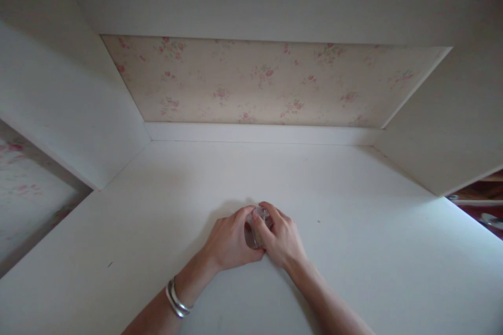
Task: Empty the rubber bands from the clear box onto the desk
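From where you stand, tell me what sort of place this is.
Probably a room at home: a white painted desk with side panels, flowered wallpaper behind it, and both hands cupping a small clear object.

A white tabletop [353,251] fills the near scene, set inside a white alcove. Its far wall is a panel of pale floral wallpaper [267,84] with small pink flowers. White side walls [66,110] angle outward left and right. At far right, a dark red shelf edge [481,201] shows.
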{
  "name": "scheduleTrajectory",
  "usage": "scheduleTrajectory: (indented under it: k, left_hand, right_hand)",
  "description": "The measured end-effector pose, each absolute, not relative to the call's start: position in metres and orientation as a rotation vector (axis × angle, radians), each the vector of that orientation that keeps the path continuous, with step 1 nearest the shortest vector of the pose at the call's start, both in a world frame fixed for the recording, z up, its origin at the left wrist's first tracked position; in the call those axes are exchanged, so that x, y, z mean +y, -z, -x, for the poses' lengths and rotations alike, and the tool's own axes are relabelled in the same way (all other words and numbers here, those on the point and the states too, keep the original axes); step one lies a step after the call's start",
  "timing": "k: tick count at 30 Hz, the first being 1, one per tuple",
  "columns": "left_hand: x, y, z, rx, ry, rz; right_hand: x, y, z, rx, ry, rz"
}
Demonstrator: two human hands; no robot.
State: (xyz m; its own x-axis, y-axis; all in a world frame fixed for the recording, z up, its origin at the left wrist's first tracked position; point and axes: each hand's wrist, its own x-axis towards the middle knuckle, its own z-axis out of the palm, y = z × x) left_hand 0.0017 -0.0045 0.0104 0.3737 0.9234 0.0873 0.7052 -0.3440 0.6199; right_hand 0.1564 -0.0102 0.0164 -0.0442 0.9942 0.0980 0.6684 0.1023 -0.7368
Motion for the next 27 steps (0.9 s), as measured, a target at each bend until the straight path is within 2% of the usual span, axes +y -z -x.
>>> scheduleTrajectory:
  k: [19, 27]
  left_hand:
    - [-0.0041, -0.0159, -0.0030, 1.272, -0.675, -2.113]
    - [-0.0010, -0.0180, -0.0015, 1.299, -0.746, -1.807]
  right_hand:
    - [-0.0107, -0.0169, -0.1582, -1.813, -0.655, 1.670]
    - [-0.0150, -0.0130, -0.1663, -1.896, -0.635, 1.436]
